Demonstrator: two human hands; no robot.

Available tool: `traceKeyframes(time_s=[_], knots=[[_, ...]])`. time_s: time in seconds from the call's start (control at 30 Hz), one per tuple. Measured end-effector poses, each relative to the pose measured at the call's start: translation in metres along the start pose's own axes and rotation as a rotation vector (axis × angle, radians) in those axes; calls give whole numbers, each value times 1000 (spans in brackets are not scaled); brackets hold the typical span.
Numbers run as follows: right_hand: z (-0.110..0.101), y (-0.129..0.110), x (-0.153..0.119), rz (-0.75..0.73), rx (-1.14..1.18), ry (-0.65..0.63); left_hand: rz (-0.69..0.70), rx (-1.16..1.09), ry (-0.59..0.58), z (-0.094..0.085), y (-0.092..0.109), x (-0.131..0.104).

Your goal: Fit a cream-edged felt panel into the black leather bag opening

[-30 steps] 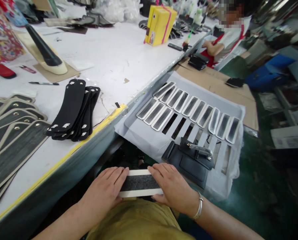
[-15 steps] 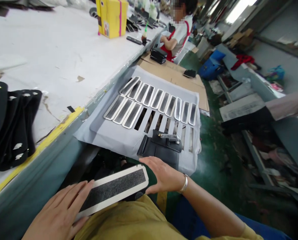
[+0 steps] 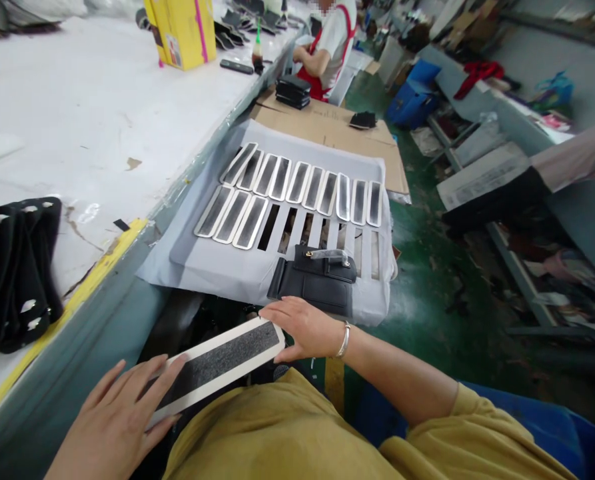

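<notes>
A long strip (image 3: 232,357) with a pale border and a speckled dark grey middle lies slantwise just in front of my body. My left hand (image 3: 120,410) covers its lower left end, fingers across the top edge and thumb along the near edge. At the other end, my right hand (image 3: 304,330) grips the rounded tip between fingers and thumb. Beyond the hands, a grey cloth-like sheet (image 3: 197,263) bears rows of similar pale-edged strips (image 3: 250,223). A black leather wallet-like piece (image 3: 322,283) with a plastic-wrapped metal fitting rests on the sheet's near edge.
On the left runs a white worktable (image 3: 102,113) with black leather pieces (image 3: 24,267) and a yellow box (image 3: 182,33). Cardboard (image 3: 337,130) with a black stack (image 3: 293,90) lies behind the sheet. A co-worker (image 3: 327,57) sits beyond. Shelving (image 3: 522,280) stands across the green floor.
My right hand has moved left and closed on the strip's right end, where it was apart before. My left hand stays on the other end. The view has shifted slightly.
</notes>
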State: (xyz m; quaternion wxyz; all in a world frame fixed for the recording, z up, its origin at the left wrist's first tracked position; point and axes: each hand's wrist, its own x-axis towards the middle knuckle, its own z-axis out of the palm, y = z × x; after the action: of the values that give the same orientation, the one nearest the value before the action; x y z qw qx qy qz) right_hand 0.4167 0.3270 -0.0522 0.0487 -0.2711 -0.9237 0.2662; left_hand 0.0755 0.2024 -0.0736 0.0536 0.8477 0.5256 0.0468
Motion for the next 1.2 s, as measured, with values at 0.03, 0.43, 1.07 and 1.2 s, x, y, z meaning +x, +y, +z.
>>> traceKeyframes(time_s=[0.03, 0.43, 1.07, 1.2], knots=[[1, -1, -2, 10, -7, -8, 22, 22, -6, -4, 1, 1], [39, -4, -29, 370, 611, 485, -22, 150, -149, -35, 19, 9], [86, -131, 23, -212, -281, 336, -384, -580, 175, -49, 6, -22], [88, -137, 23, -207, -284, 338, -283, -222, 313, -37, 46, -36]])
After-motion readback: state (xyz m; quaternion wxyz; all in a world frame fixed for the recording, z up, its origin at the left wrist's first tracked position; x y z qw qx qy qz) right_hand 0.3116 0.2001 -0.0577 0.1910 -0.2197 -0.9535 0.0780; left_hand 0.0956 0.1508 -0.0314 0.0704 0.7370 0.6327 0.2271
